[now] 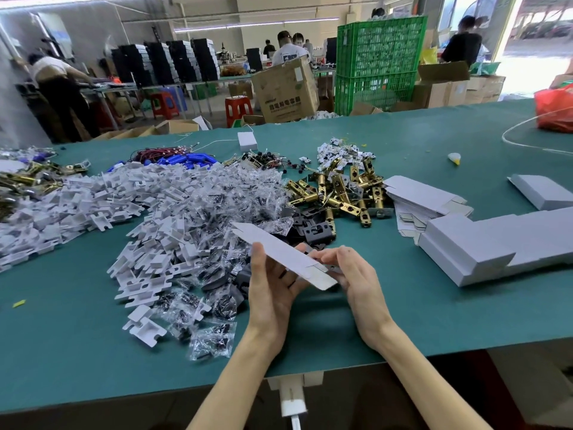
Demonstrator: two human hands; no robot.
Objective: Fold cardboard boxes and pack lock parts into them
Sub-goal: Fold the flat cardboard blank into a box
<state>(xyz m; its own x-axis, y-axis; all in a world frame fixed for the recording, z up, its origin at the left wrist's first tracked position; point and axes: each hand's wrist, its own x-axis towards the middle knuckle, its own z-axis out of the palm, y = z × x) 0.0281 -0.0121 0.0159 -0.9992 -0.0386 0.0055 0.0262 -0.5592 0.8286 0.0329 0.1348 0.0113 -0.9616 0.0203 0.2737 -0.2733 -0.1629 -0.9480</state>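
A flat, unfolded white cardboard box blank [280, 254] is held above the green table [403, 321], slanting from upper left to lower right. My left hand [273, 290] holds it from below, thumb along its near edge. My right hand [356, 277] pinches its lower right end by the flap. Brass lock latches [341, 193] lie in a heap behind the hands, with black strike plates [313, 229] just beyond the blank. A stack of flat box blanks [424, 197] lies to the right, and folded white boxes [483, 246] stand in a row at the far right.
White plastic inserts [124, 206] and clear bags of screws [214, 336] cover the left half of the table. Blue batteries with wires [183, 158] and a white adapter [247, 141] lie further back. A red bag [555, 107] sits at the right rear. People work at distant tables.
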